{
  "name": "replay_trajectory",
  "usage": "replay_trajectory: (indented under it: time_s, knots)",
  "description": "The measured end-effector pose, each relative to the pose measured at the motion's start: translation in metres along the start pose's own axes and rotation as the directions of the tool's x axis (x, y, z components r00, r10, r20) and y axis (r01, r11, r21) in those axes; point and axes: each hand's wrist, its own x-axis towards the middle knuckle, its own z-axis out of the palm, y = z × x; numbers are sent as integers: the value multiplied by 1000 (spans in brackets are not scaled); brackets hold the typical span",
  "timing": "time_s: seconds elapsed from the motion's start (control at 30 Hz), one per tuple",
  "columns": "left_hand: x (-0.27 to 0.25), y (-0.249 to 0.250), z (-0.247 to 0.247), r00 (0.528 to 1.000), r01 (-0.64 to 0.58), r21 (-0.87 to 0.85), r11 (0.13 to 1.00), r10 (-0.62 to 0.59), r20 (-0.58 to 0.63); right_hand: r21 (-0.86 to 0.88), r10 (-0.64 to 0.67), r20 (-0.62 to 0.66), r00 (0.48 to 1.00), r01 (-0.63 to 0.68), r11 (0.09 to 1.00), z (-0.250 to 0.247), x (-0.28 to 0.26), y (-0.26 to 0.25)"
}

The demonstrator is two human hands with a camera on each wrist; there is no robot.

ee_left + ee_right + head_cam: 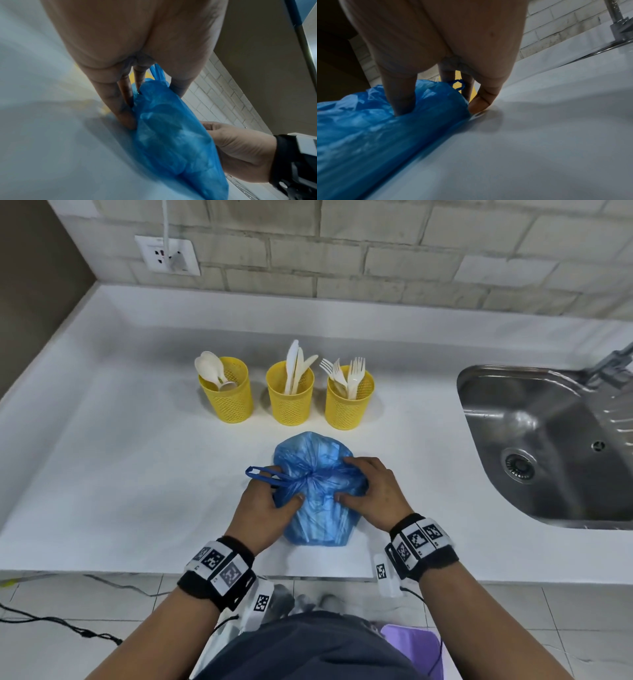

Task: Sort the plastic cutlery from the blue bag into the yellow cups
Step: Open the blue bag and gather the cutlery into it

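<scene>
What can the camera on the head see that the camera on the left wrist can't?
Only the head view shows the three yellow cups in full: spoons in the left one, knives in the middle one, forks in the right one. It also shows the sink and the wall socket. Only the left wrist view shows the left hand's fingers from underneath, pressed against the bag's side. Both show the blue bag lying on the white counter, with the left hand and right hand holding it.
</scene>
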Motion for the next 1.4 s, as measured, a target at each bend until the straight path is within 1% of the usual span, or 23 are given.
replay_trajectory:
  time_s: [0.13,0.2,0.23,0.3,0.33,0.4,0.47,0.53,0.6,0.63,0.7,0.77,0.83,0.9,0.97,1.07,1.2,1.27,1.4]
  knots:
    - [-2,7,8,999,-16,-25,1000,15,-28,-13,-4,21,1000,4,1000,-8,1,4]
    - [-3,8,4,996,-24,-34,999,20,-91,-36,-2,28,1000,3,999,-12,0,3]
    - [-2,6,1,990,-23,-20,1000,20,-141,-53,-4,22,1000,5,999,-14,-2,2]
    - [-1,6,-8,971,16,45,999,-4,-239,-86,-17,-9,1000,16,996,-18,-6,-4]
    - [0,9,-13,964,37,71,997,-17,-266,-100,-38,-38,999,34,994,-20,-8,-8]
    - [3,16,-21,963,58,94,994,-31,-268,-110,-106,-114,988,94,990,-21,-12,-16]
    - [9,21,-26,967,21,140,990,15,-253,-120,-180,-176,968,160,980,-20,-16,-26]
    - [16,24,-28,965,-84,280,956,148,-218,-186,-231,-212,950,193,963,-15,-19,-37]
    - [25,27,-27,959,-193,396,898,258,-117,-294,-271,-226,936,200,935,-9,-21,-45]
    - [30,29,-25,959,-235,434,870,281,-44,-338,-280,-224,934,195,921,-6,-22,-47]
    - [39,33,-20,958,-279,517,809,274,89,-385,-264,-194,945,174,906,2,-19,-49]
    - [46,36,-14,959,-284,598,749,232,165,-408,-230,-152,961,151,901,7,-15,-50]
    - [50,40,-10,959,-284,646,709,208,193,-418,-219,-133,967,145,897,11,-11,-50]
    - [52,43,-8,960,-280,663,694,206,190,-402,-225,-145,963,150,903,14,-10,-50]
    - [55,46,-8,959,-279,661,697,230,162,-382,-238,-165,957,160,910,15,-10,-48]
    - [60,48,-11,956,-273,632,725,275,97,-353,-263,-179,948,188,917,12,-16,-46]
    - [73,57,-18,948,-275,589,760,315,36,-310,-306,-156,939,247,918,4,-32,-39]
    - [80,59,-21,953,-246,566,787,302,-6,-287,-323,-124,938,278,917,1,-41,-32]
    - [91,56,-28,969,-128,447,885,208,-134,-250,-323,-55,945,300,921,-3,-61,-17]
